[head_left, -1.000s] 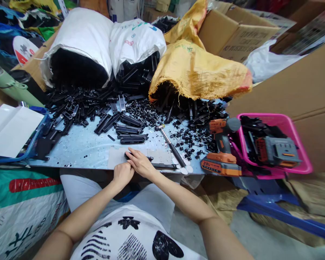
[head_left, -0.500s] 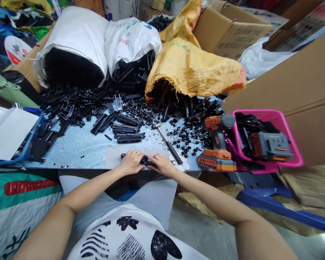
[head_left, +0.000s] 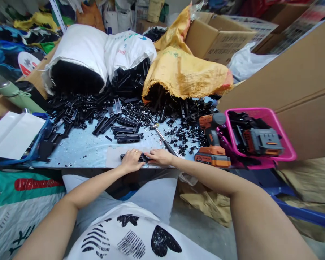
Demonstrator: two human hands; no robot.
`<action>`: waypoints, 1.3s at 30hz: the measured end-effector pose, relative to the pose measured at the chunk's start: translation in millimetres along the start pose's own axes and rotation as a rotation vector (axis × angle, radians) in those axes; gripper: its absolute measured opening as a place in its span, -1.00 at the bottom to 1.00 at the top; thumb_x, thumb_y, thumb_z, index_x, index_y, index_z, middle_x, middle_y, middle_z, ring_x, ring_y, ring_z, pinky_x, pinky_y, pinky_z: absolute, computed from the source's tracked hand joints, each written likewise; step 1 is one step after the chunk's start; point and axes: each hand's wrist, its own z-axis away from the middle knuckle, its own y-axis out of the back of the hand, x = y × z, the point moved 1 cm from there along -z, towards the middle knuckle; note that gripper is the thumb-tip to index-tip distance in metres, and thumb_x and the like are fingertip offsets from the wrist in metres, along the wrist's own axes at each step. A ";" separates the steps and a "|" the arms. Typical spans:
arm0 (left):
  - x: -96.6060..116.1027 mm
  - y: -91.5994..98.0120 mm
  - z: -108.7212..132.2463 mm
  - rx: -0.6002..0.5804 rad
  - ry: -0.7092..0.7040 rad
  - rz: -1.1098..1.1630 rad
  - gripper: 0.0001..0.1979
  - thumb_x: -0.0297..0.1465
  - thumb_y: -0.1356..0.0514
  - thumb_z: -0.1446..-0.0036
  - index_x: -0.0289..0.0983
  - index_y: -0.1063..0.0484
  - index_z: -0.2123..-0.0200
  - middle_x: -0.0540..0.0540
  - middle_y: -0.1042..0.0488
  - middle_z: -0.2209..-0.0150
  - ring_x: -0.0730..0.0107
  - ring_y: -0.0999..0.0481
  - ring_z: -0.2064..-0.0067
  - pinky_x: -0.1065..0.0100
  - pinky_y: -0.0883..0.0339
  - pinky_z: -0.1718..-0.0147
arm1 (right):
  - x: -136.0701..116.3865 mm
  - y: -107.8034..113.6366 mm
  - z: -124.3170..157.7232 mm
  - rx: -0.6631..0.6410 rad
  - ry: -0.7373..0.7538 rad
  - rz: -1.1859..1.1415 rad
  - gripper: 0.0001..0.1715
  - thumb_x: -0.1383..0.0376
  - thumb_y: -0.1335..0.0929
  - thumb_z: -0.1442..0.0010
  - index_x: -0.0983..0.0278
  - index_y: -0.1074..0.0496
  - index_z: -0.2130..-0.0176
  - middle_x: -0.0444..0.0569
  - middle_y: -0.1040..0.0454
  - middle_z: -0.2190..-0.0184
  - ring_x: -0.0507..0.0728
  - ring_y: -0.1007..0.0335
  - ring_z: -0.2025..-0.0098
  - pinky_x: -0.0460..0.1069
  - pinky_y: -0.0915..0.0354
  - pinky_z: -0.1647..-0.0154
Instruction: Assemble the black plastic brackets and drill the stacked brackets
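A long black plastic part point(head_left: 143, 158) lies on a pale board point(head_left: 112, 155) at the table's front edge, mostly covered by my hands. My left hand point(head_left: 132, 160) is closed over its left portion, with a short end showing beyond the fingers. My right hand point(head_left: 159, 157) has its fingers pressed on the part's right portion. Just behind my right hand rests a hammer point(head_left: 162, 139) with a dark handle. Several similar black parts point(head_left: 128, 138) are stacked behind my left hand.
An orange cordless drill point(head_left: 212, 141) stands to the right, beside a pink basket point(head_left: 289, 144) holding black parts and a battery. Small black fasteners point(head_left: 182, 133) are scattered near it. White sacks point(head_left: 78, 47) and a yellow sack point(head_left: 184, 72) spill black pieces at the back. A blue tray point(head_left: 40, 144) sits left.
My right hand has turned flatter over the part, and its forearm and elbow have risen. My left hand stays on the part. The view has shifted slightly.
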 end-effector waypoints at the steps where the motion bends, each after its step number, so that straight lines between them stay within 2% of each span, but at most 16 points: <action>1: 0.1 -0.2 0.4 0.009 0.000 -0.002 -0.54 -0.16 -0.24 -0.05 -0.34 -0.34 0.07 -0.19 -0.43 0.16 0.11 -0.37 0.07 0.19 -0.22 0.15 | 1.0 0.3 -0.5 -0.013 0.023 -0.009 -0.36 0.01 -0.10 -0.34 0.33 -0.13 -0.23 0.06 -0.37 0.31 0.11 -0.31 0.33 -0.05 -0.14 0.42; 3: 0.3 1.0 0.9 0.019 0.006 -0.015 -0.54 -0.15 -0.23 -0.05 -0.34 -0.34 0.07 -0.19 -0.43 0.15 0.11 -0.37 0.06 0.19 -0.23 0.14 | 1.7 3.6 -0.8 -0.029 0.021 -0.028 -0.36 0.01 -0.12 -0.33 0.33 -0.13 -0.23 0.07 -0.39 0.30 0.11 -0.33 0.34 -0.06 -0.14 0.42; 6: -0.4 10.2 1.9 -0.013 -0.046 -0.058 -0.50 -0.12 -0.17 -0.12 -0.37 -0.31 0.00 -0.23 -0.43 0.14 0.10 -0.38 0.06 0.19 -0.23 0.13 | -3.4 18.4 -0.2 0.000 -0.119 -0.075 -0.35 -0.04 -0.15 -0.30 0.31 -0.20 -0.19 0.08 -0.41 0.28 0.12 -0.36 0.31 -0.07 -0.14 0.40; 9: -6.1 29.6 4.8 -0.076 -0.091 -0.074 -0.60 -0.16 0.02 -0.27 -0.34 -0.37 0.06 -0.21 -0.48 0.20 0.18 -0.43 0.11 0.25 -0.24 0.17 | -14.9 42.8 0.3 0.013 -0.296 -0.120 -0.30 -0.16 -0.17 -0.21 0.36 -0.43 0.10 0.07 -0.44 0.35 0.12 -0.37 0.33 -0.07 -0.10 0.40; 12: -15.9 51.2 7.8 -0.120 -0.118 -0.020 -0.58 -0.26 0.16 -0.34 -0.28 -0.45 0.27 -0.13 -0.51 0.30 0.30 -0.47 0.22 0.33 -0.23 0.25 | -28.2 65.7 0.7 0.035 -0.327 -0.202 -0.30 -0.19 -0.16 -0.19 0.36 -0.44 0.36 0.05 -0.43 0.43 0.10 -0.35 0.39 -0.06 -0.05 0.42; 16: -26.9 62.7 12.3 -0.148 -0.186 0.049 -0.55 -0.28 0.16 -0.34 -0.27 -0.46 0.38 -0.08 -0.51 0.39 0.37 -0.46 0.34 0.37 -0.21 0.34 | -42.5 77.8 2.3 0.118 -0.278 -0.383 -0.27 -0.20 -0.08 -0.21 0.34 -0.39 0.42 0.00 -0.40 0.50 0.06 -0.30 0.45 -0.07 -0.02 0.45; 18: -28.6 62.7 17.4 -0.089 -0.151 0.054 -0.54 -0.25 0.13 -0.33 -0.29 -0.44 0.46 -0.09 -0.49 0.46 0.37 -0.44 0.40 0.37 -0.20 0.38 | -49.3 81.5 2.4 0.172 -0.237 -0.420 -0.25 -0.21 -0.05 -0.20 0.33 -0.36 0.46 -0.02 -0.37 0.53 0.04 -0.26 0.48 -0.08 -0.02 0.46; 20: -24.8 65.6 26.4 0.029 -0.121 0.062 -0.53 -0.22 0.10 -0.31 -0.30 -0.38 0.54 -0.10 -0.43 0.54 0.38 -0.38 0.47 0.36 -0.18 0.42 | -57.8 91.5 2.2 0.257 -0.155 -0.422 -0.26 -0.21 -0.05 -0.20 0.33 -0.32 0.50 -0.04 -0.32 0.56 0.03 -0.22 0.52 -0.07 0.00 0.49; 22: -13.3 74.8 40.0 0.153 -0.171 0.149 -0.53 -0.24 0.10 -0.31 -0.30 -0.34 0.56 -0.08 -0.36 0.59 0.40 -0.33 0.52 0.37 -0.16 0.47 | -69.1 109.7 2.7 0.360 -0.026 -0.448 -0.28 -0.19 -0.07 -0.22 0.32 -0.30 0.53 -0.07 -0.27 0.60 0.02 -0.17 0.56 -0.07 0.02 0.52; 25: 15.9 96.1 66.2 0.272 -0.332 0.481 -0.54 -0.26 0.17 -0.34 -0.30 -0.31 0.52 -0.04 -0.31 0.60 0.46 -0.28 0.55 0.39 -0.14 0.50 | -89.1 142.8 3.6 0.491 0.210 -0.606 -0.31 -0.18 -0.08 -0.23 0.31 -0.29 0.51 -0.11 -0.21 0.65 0.00 -0.14 0.60 -0.07 0.01 0.56; 28: 43.2 110.3 89.5 0.359 -0.312 0.793 -0.50 -0.20 0.23 -0.34 -0.29 -0.29 0.50 -0.03 -0.26 0.61 0.48 -0.25 0.55 0.41 -0.11 0.51 | -103.8 162.8 -0.6 0.557 0.330 -0.798 -0.29 -0.19 -0.05 -0.23 0.29 -0.28 0.50 -0.09 -0.22 0.68 0.01 -0.17 0.61 -0.07 -0.04 0.56; 30: 53.3 111.1 99.4 0.417 -0.211 0.906 -0.50 -0.21 0.23 -0.35 -0.30 -0.28 0.51 -0.02 -0.25 0.62 0.50 -0.25 0.55 0.42 -0.09 0.53 | -109.3 164.2 -6.8 0.566 0.347 -0.912 -0.30 -0.16 -0.02 -0.26 0.29 -0.27 0.51 -0.07 -0.26 0.68 0.01 -0.20 0.61 -0.07 -0.08 0.56; 32: 57.6 108.3 104.2 0.421 -0.143 0.965 -0.51 -0.23 0.21 -0.35 -0.30 -0.27 0.52 -0.02 -0.25 0.63 0.52 -0.25 0.56 0.44 -0.09 0.55 | -114.2 158.6 -13.0 0.584 0.351 -1.025 -0.33 -0.12 -0.04 -0.30 0.28 -0.25 0.53 -0.06 -0.28 0.68 0.01 -0.23 0.61 -0.08 -0.11 0.56; 36: 62.6 107.5 102.9 0.385 -0.160 1.019 -0.55 -0.26 0.18 -0.35 -0.29 -0.27 0.52 -0.01 -0.26 0.64 0.53 -0.25 0.58 0.45 -0.10 0.56 | -135.1 135.3 -17.8 0.708 0.301 -1.213 -0.37 -0.08 -0.06 -0.32 0.26 -0.21 0.55 -0.09 -0.26 0.70 0.00 -0.22 0.63 -0.09 -0.12 0.60; 37: 64.7 108.1 101.9 0.407 -0.179 1.032 -0.55 -0.25 0.18 -0.35 -0.29 -0.26 0.51 0.00 -0.26 0.65 0.53 -0.25 0.59 0.45 -0.11 0.56 | -143.2 127.1 -17.9 0.744 0.289 -1.232 -0.36 -0.09 -0.01 -0.32 0.24 -0.19 0.55 -0.09 -0.25 0.70 0.00 -0.23 0.63 -0.09 -0.14 0.60; 39: 68.8 106.5 101.1 0.492 -0.184 1.025 -0.52 -0.20 0.23 -0.34 -0.26 -0.26 0.50 0.01 -0.25 0.65 0.50 -0.26 0.59 0.42 -0.15 0.55 | -161.3 107.3 -20.8 0.695 0.260 -1.123 -0.32 -0.11 0.09 -0.30 0.23 -0.19 0.51 -0.04 -0.28 0.64 0.05 -0.29 0.56 -0.04 -0.23 0.54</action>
